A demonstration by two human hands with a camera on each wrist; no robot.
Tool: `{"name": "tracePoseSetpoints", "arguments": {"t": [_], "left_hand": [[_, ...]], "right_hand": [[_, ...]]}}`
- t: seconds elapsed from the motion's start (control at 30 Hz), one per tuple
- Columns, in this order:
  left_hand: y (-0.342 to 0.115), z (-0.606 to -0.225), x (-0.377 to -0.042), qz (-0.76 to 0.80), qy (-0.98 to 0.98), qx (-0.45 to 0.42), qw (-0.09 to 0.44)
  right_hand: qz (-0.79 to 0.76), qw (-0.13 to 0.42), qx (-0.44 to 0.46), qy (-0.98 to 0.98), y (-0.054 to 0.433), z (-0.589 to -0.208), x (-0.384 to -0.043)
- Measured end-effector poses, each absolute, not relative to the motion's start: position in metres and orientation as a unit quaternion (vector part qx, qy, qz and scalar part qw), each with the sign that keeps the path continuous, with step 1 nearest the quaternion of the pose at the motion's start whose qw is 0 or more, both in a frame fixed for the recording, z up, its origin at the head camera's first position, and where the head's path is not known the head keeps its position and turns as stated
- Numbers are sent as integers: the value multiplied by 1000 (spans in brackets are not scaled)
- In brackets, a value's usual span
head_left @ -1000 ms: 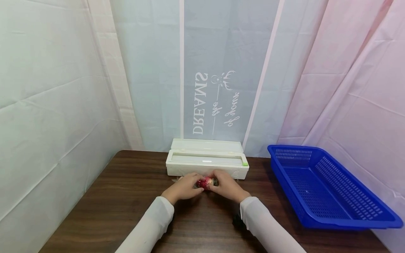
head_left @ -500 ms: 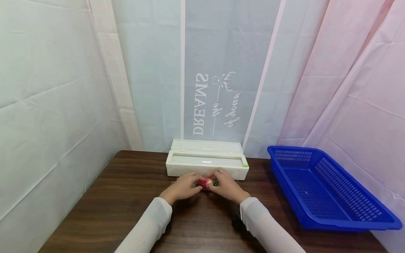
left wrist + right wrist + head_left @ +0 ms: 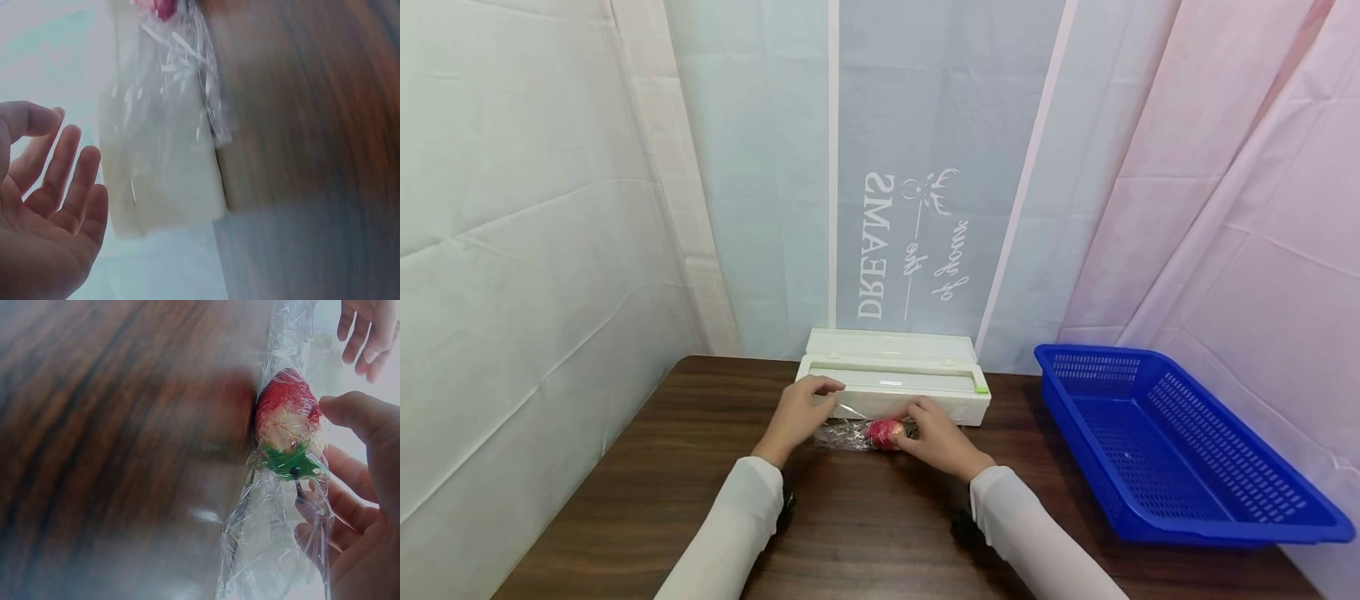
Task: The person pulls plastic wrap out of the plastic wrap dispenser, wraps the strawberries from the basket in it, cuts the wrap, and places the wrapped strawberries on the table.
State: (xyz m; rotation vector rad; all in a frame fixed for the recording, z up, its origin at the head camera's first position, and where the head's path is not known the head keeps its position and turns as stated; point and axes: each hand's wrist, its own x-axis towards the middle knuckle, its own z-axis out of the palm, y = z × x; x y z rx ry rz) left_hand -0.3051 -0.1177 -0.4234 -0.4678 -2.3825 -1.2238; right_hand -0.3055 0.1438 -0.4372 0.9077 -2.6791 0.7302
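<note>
A red and cream strawberry-shaped piece with green leaves and a dark stem lies inside crinkled clear cling film on the table. My right hand holds it through the film, thumb at its side and fingers behind. Film trails left from it along the front of a white cling film dispenser, whose lid stands raised. At the dispenser's left end, my left hand hovers with relaxed fingers, thumb near the index finger. The left wrist view shows this hand beside the film, apart from it.
To the right stands a blue perforated plastic basket. The dark wooden table reaches back to hanging cloth, which also closes off both sides. A green slider sits at the dispenser's right end.
My left hand has let go of the wrapped strawberry-shaped piece and moved left and up to the dispenser's left end, uncovering the film. My right hand stays in place.
</note>
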Motion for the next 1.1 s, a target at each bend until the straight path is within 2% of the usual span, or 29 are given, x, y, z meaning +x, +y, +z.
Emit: {"name": "tracePoseSetpoints", "arguments": {"t": [0.27, 0.47, 0.7, 1.1], "left_hand": [[-134, -430, -318, -451, -843, -104, 275], [-141, -435, -322, -466, -849, -54, 244], [-146, -441, -327, -491, -852, -13, 182], [-151, -443, -329, -517, -844, -13, 142]], "right_hand": [[246, 114, 313, -910, 144, -436, -304], [247, 105, 319, -909, 145, -435, -302], [245, 88, 315, -913, 147, -437, -302], [255, 101, 324, -905, 150, -435, -300]]}}
